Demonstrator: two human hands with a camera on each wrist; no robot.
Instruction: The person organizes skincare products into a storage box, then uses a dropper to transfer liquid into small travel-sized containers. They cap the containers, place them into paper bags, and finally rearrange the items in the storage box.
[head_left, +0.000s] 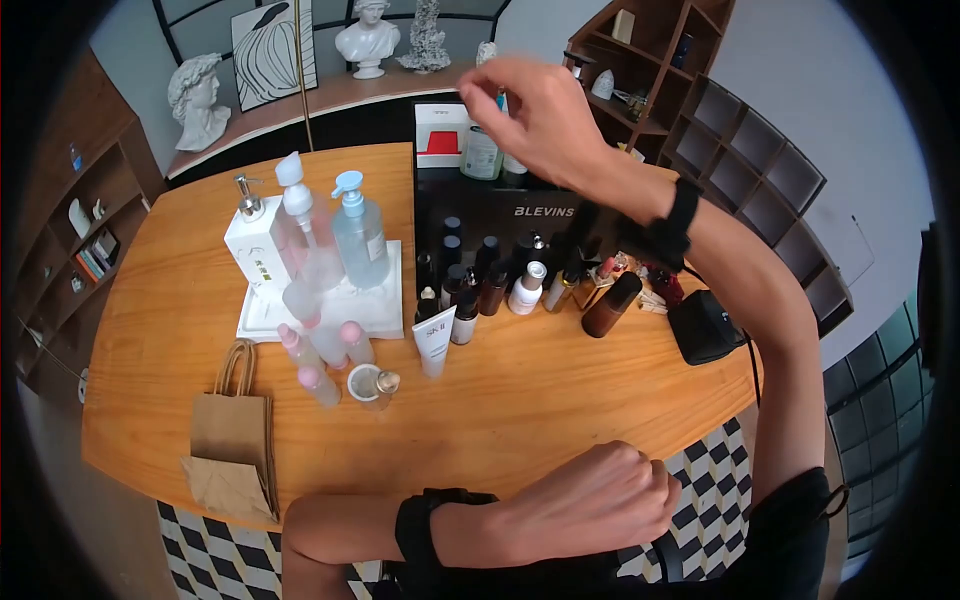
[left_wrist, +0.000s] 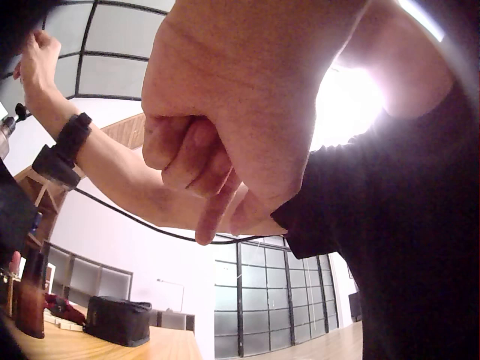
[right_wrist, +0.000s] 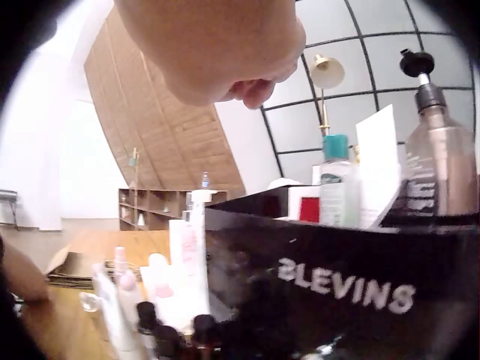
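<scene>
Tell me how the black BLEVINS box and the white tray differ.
Colour: the black box is dark and glossy, while the white tray is pale.
Height: the black box has upright walls that partly hide its contents in the right wrist view; the white tray is low and flat.
Lettering: the black box reads BLEVINS in front; none shows on the white tray.
Shared: both rest on the wooden table and hold bottles.

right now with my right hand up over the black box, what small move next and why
I'd probably lower the right hand toward the teal-capped bottle: no object shows in the hand, and the bottle's top stands above the rim of the black box, apart from your fingers.
</scene>
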